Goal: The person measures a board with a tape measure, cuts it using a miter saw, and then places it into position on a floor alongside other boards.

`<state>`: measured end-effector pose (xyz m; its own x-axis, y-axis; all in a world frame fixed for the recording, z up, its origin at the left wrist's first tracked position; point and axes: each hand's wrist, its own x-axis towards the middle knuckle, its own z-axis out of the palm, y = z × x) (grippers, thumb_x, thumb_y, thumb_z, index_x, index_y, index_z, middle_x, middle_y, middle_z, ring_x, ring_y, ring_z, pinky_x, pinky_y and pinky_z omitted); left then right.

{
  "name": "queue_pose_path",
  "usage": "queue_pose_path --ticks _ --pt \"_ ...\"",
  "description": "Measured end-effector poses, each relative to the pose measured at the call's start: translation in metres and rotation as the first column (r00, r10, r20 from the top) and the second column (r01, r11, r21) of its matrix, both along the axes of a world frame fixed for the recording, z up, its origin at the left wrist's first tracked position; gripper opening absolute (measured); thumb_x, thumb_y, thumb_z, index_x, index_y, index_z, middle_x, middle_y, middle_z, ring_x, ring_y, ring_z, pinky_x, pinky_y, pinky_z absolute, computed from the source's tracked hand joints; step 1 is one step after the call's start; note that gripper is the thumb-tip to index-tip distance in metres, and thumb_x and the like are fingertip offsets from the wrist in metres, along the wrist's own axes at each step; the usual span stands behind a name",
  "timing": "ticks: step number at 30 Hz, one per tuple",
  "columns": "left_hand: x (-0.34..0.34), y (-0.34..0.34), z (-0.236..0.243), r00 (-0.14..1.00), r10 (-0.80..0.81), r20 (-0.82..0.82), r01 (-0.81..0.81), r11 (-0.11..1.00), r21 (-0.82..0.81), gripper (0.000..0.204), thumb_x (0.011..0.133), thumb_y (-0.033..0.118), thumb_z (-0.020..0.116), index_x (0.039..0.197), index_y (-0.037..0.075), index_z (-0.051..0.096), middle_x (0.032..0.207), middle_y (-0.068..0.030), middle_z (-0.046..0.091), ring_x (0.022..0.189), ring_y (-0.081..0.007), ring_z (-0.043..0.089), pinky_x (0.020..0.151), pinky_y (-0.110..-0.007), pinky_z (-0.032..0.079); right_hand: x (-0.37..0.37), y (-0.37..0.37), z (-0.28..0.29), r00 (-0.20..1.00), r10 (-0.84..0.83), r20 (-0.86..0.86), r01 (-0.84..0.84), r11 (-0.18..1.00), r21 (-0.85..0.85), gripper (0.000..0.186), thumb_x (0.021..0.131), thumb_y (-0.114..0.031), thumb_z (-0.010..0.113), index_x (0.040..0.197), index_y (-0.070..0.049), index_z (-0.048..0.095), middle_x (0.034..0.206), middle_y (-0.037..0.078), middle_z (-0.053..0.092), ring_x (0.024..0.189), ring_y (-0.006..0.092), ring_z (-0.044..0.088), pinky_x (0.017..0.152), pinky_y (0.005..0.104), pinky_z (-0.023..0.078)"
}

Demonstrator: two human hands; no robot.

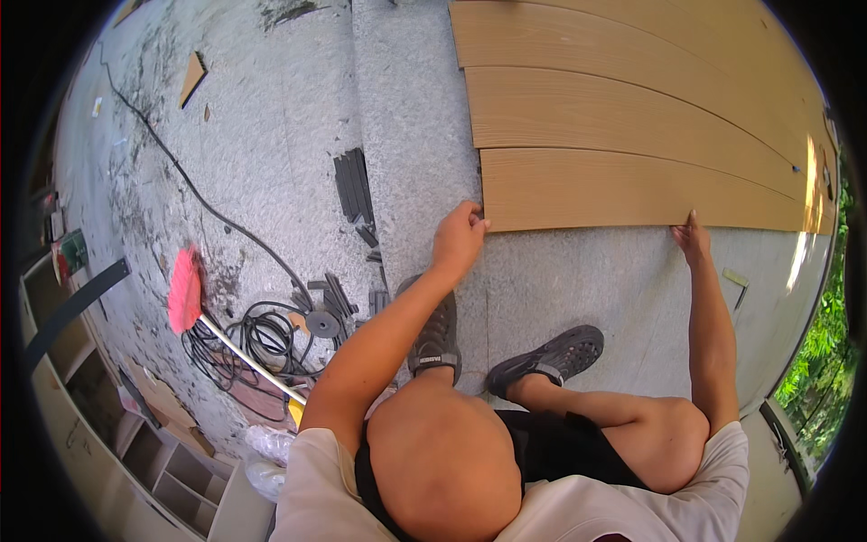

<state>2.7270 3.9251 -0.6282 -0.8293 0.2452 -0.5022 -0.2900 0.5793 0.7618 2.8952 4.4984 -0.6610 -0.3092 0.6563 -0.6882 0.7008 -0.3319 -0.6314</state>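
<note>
Squatting at the near side of a laid deck of tan wood-grain boards point(578, 107), I have both hands on its nearest plank point(623, 191). My left hand point(459, 240) is closed at the plank's near left corner, fingertips curled against its end. Farther right, my right hand point(694, 238) pinches the plank's near edge, with one finger on top and the others partly hidden at the edge. The plank lies alongside the board behind it, a thin dark seam between them.
Dark strips point(354, 185) lie on the grey floor left of the boards. Coiled black cable point(271, 334) and a pink-bristled broom point(185, 294) are at left, near a shelf unit point(172, 470). A small L-shaped square point(737, 282) lies right of my right arm.
</note>
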Motion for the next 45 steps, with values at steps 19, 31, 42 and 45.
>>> queue_pose_path --ticks 19,31,42,45 --pt "-0.073 0.014 -0.015 0.995 -0.092 -0.030 0.090 0.995 -0.051 0.034 0.083 0.024 0.067 0.113 0.010 0.067 0.073 -0.0087 0.068 0.070 -0.0264 0.068 0.067 -0.039 0.053 -0.010 -0.022 0.011 0.997 0.001 0.075 -0.007 0.997 0.075 0.056 0.097 -0.057 0.054 0.106 -0.001 0.062 0.090 0.015 0.071 0.074 0.0213 0.070 0.061 0.0285 0.060" --pt "-0.084 0.012 -0.029 0.984 -0.174 -0.044 0.169 0.980 -0.101 0.025 0.086 0.023 0.061 0.103 0.005 0.065 0.087 -0.0166 0.070 0.084 -0.0359 0.067 0.077 -0.044 0.052 -0.008 -0.026 0.008 0.998 0.033 0.061 -0.039 0.995 0.092 0.058 0.097 -0.058 0.053 0.104 -0.002 0.065 0.085 0.013 0.070 0.069 0.0196 0.070 0.058 0.0278 0.059" --pt "-0.082 0.016 -0.020 0.906 -0.340 -0.250 0.264 0.919 -0.291 0.022 0.089 0.022 0.063 0.097 0.002 0.064 0.080 -0.0178 0.069 0.078 -0.0336 0.069 0.073 -0.043 0.053 -0.008 -0.024 0.003 0.999 0.008 0.053 -0.014 0.993 0.114 0.062 0.096 -0.061 0.053 0.103 -0.001 0.065 0.084 0.013 0.070 0.067 0.0193 0.069 0.056 0.0275 0.058" --pt "-0.086 0.006 -0.024 0.898 -0.362 -0.252 0.290 0.915 -0.282 0.023 0.088 0.023 0.064 0.097 0.002 0.065 0.081 -0.0180 0.070 0.080 -0.0354 0.068 0.075 -0.044 0.053 -0.009 -0.032 -0.001 0.998 0.020 0.063 -0.027 0.993 0.113 0.062 0.096 -0.062 0.053 0.102 -0.001 0.065 0.085 0.014 0.071 0.067 0.0192 0.069 0.056 0.0271 0.058"
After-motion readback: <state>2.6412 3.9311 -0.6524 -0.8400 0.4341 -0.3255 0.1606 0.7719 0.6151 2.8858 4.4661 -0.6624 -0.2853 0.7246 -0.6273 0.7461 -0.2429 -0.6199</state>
